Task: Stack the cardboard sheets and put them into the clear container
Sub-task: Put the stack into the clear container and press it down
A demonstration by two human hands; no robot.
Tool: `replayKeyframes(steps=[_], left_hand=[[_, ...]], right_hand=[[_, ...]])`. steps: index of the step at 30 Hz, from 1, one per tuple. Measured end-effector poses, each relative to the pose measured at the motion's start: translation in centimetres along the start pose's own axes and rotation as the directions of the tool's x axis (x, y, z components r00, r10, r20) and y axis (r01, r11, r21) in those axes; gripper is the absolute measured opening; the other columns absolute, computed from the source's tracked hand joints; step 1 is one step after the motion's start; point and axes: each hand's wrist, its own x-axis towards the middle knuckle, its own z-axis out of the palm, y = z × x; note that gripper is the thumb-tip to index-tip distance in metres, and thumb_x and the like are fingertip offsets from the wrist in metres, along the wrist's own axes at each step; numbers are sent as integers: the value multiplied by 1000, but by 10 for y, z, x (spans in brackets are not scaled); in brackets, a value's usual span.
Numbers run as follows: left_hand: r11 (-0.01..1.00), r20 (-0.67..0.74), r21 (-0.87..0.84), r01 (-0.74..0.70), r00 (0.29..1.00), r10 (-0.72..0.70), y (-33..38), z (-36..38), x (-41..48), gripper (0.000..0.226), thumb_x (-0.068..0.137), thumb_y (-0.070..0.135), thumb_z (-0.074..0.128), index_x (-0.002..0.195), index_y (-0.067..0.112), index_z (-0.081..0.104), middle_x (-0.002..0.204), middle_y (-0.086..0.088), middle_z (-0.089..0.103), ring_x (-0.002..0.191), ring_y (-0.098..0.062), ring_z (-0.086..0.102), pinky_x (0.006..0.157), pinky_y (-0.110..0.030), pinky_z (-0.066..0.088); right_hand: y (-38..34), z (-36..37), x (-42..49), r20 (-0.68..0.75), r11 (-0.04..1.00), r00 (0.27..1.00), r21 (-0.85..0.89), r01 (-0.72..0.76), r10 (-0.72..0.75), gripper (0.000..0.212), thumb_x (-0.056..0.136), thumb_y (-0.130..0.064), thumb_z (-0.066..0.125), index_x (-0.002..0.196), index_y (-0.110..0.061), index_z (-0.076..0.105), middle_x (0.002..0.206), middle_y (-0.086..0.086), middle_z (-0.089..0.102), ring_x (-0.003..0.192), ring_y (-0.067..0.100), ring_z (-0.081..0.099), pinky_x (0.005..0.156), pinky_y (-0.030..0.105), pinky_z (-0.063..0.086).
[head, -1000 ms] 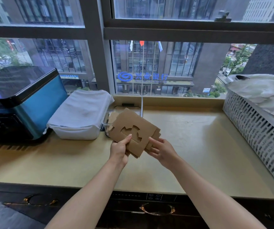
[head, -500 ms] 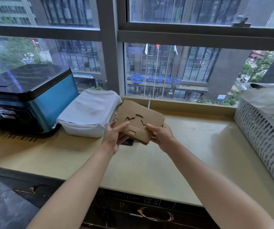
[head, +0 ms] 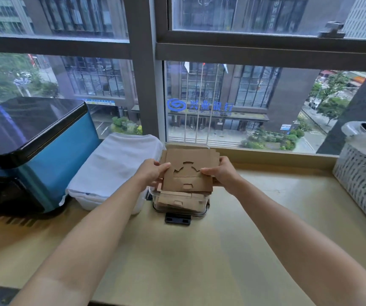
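— So, where do the cardboard sheets sit at this moment?

— Just above centre frame, held as a stack over the clear container, which stands on the counter directly below them. More brown sheets already lie inside the container.

— And the grip?

— The left hand pinches the stack's left edge, thumb on top, fingers underneath. The right hand pinches the right edge the same way. Neither is spread flat.

— How would you expect the stack to behave?

— Light, I'd judge, and fairly stiff for its thinness, though each sheet has cut-outs in the middle, so the centre is likely weaker and could buckle if squeezed inward. The edges fan a little at the back, which suggests the sheets slide on each other easily.

— So hold where?

— At the two opposite solid edges, as now, clear of the cut-outs, with light pressure top and bottom to keep the sheets from shuffling. Whether the stack clears the container's walls I cannot tell; its rim is mostly hidden behind the cardboard.
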Motion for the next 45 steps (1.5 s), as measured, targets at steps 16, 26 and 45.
replayKeyframes(steps=[16,26,45], left_hand=[[878,61,476,56,993,-96,7,4,71,44,87,47,49,111,10,48,74,-8,63,74,-31,70,68,-35,58],[849,219,529,2,966,-138,28,-11,67,91,75,29,73,145,23,15,143,-16,39,87,-30,61,73,-32,50],[473,342,846,-246,931,-129,39,-5,91,43,78,46,65,106,15,53,114,-9,58,99,-22,52,80,-28,41]], right_hand=[[-16,18,58,-68,790,997,-613,-25,-21,89,70,-11,79,142,-13,26,135,15,46,119,32,50,93,41,51],[-18,13,67,26,700,998,-714,-18,53,91,61,-24,85,133,-11,31,132,11,50,121,30,48,104,45,41],[-30,16,88,246,264,957,-943,200,153,56,82,-47,61,123,-10,52,118,8,57,119,28,48,106,47,26]])
